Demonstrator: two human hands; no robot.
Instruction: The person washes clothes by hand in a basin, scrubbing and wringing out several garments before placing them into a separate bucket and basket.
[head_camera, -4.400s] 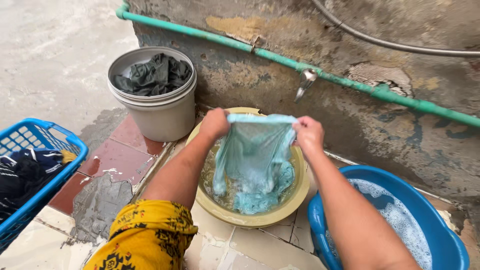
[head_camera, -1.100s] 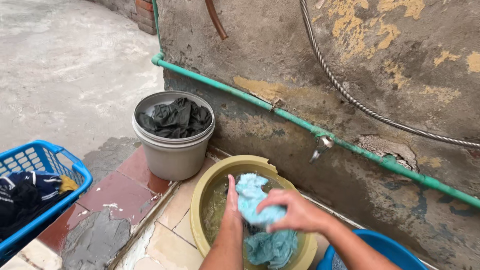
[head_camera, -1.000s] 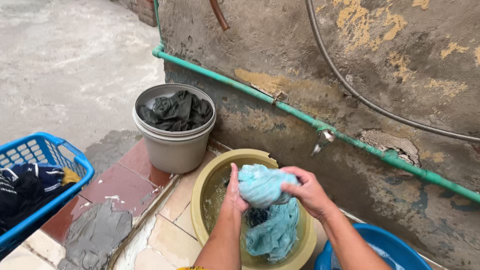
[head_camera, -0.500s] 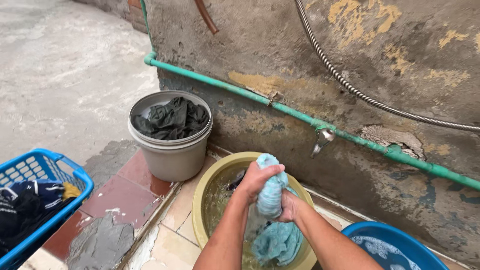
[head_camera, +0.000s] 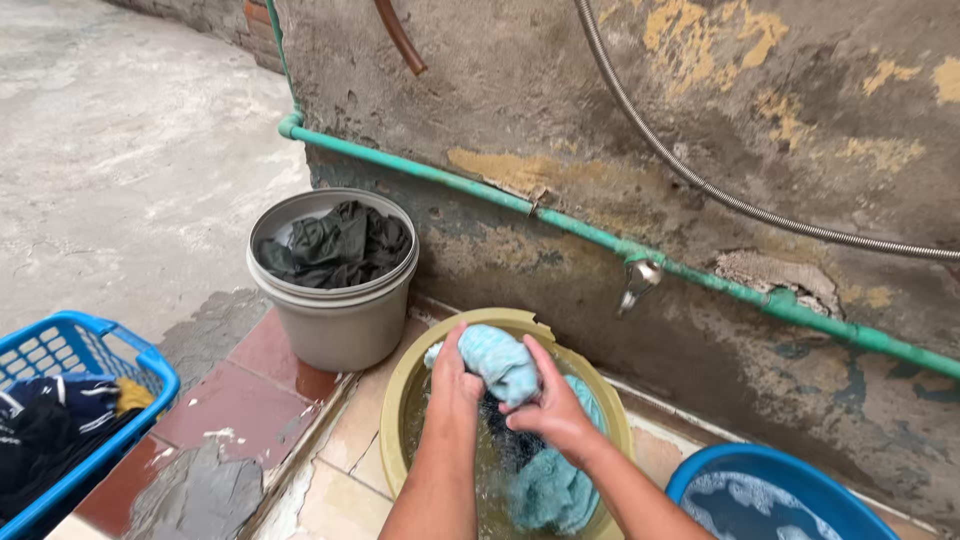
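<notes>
a wet, pale turquoise cloth garment (head_camera: 500, 362) is bunched into a wad above a round olive-yellow plastic basin (head_camera: 397, 395), its tail trailing into the water.

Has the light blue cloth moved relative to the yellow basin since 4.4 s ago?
Yes. The light blue cloth, then stretched wide above the yellow basin, is now bunched between left hand and right hand, lower end in the water.

blue basket (head_camera: 60, 420): at the left edge, partly cut off, so its left side is out of sight.
blue tub (head_camera: 770, 495): in the lower right corner, bottom cut off.
yellow basin (head_camera: 400, 400): near rim runs off the bottom edge; the arms cover its middle.
light blue cloth (head_camera: 500, 362): bunched between the left hand (head_camera: 455, 375) and right hand (head_camera: 550, 410), its shape cannot be told.
grey hose (head_camera: 700, 185): both ends leave the frame.
</notes>
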